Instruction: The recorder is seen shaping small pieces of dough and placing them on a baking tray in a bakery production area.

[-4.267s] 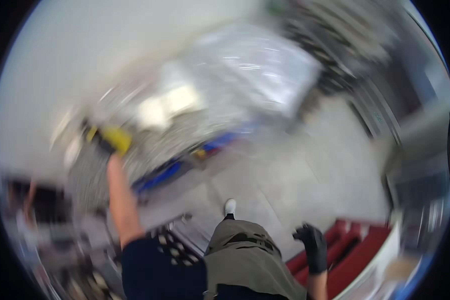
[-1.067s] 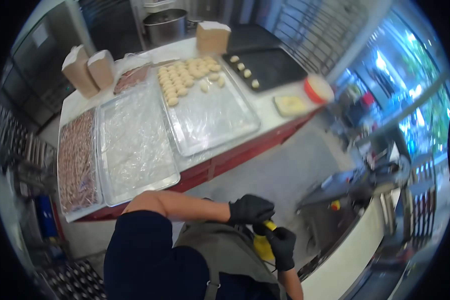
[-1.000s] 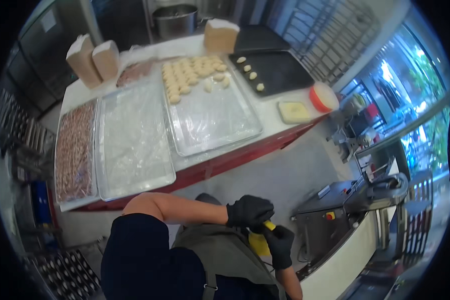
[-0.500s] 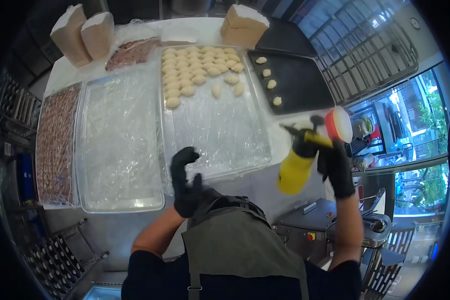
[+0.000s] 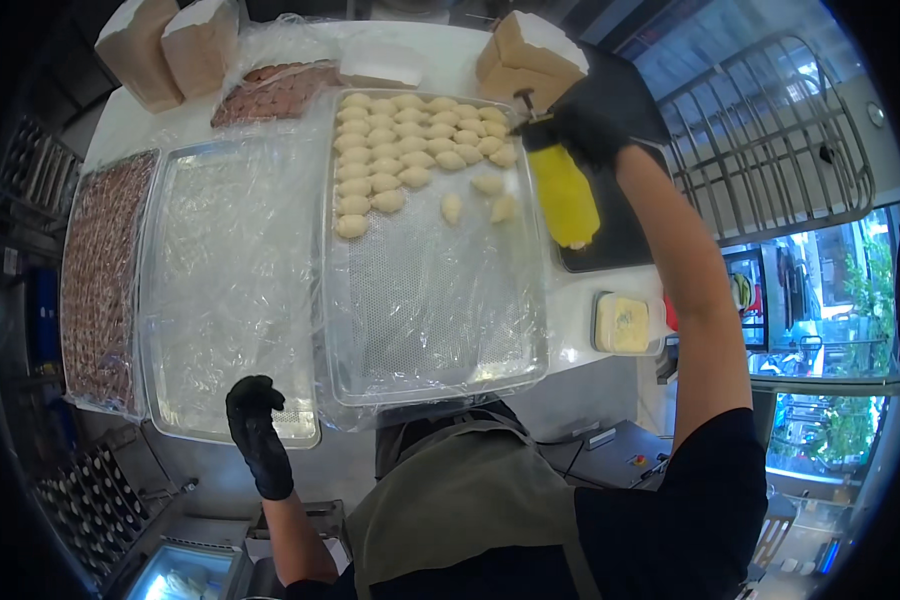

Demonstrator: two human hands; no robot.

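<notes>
My right hand (image 5: 592,122), in a black glove, is closed on the black head of a yellow spray bottle (image 5: 567,198). The bottle hangs over the right edge of a plastic-lined tray (image 5: 435,330), whose far part bears rows of pale dough pieces (image 5: 395,150). A few pieces lie apart from those rows. My left hand (image 5: 257,425), also gloved in black, is over the near edge of a film-covered tray (image 5: 232,270). Its fingers are loosely bent and no object shows in them. Behind my right arm and the bottle, a black baking tray (image 5: 605,235) is partly hidden.
Far left lies a film-covered tray of brown pieces (image 5: 110,280). A plastic bag of brown pieces (image 5: 275,92) and paper bags (image 5: 135,55) stand at the back. A tub of pale yellow contents (image 5: 625,325) sits at the right edge. A metal rack (image 5: 770,140) stands beyond.
My right hand has carried the spray bottle up and left, to the dough pieces' tray. My left hand has moved left and down. The tub at the right edge now shows its inside.
</notes>
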